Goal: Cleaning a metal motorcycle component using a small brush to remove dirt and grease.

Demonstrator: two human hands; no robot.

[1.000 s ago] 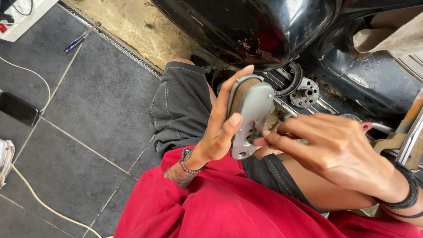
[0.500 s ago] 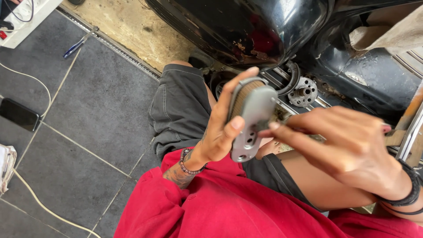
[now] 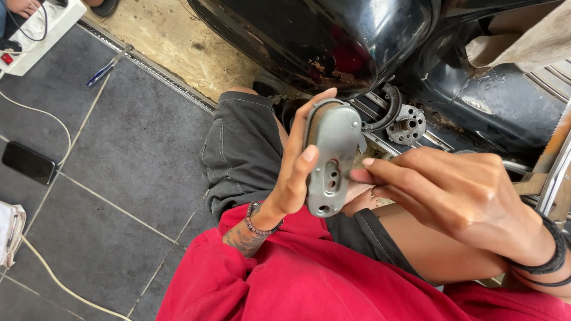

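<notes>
My left hand [image 3: 295, 178] grips a grey oval metal cover [image 3: 333, 156] upright over my lap, with the thumb on its face and the fingers wrapped behind its ribbed edge. The cover has a few holes in its lower half. My right hand [image 3: 458, 193] comes in from the right. Its fingertips pinch the cover's right edge beside the middle hole. Whether they also hold something small is hidden. I sit in grey shorts and a red shirt.
A black motorcycle body [image 3: 333, 35] looms close ahead, with a round metal hub [image 3: 410, 123] low on it. On the tiled floor to the left lie a black phone [image 3: 28, 162], a white power strip [image 3: 35, 30], a blue-handled screwdriver [image 3: 104, 68] and a white cable [image 3: 50, 119].
My right fingertips have slid from the cover's outer edge to its face by the middle hole. My left hand keeps the same grip on the cover.
</notes>
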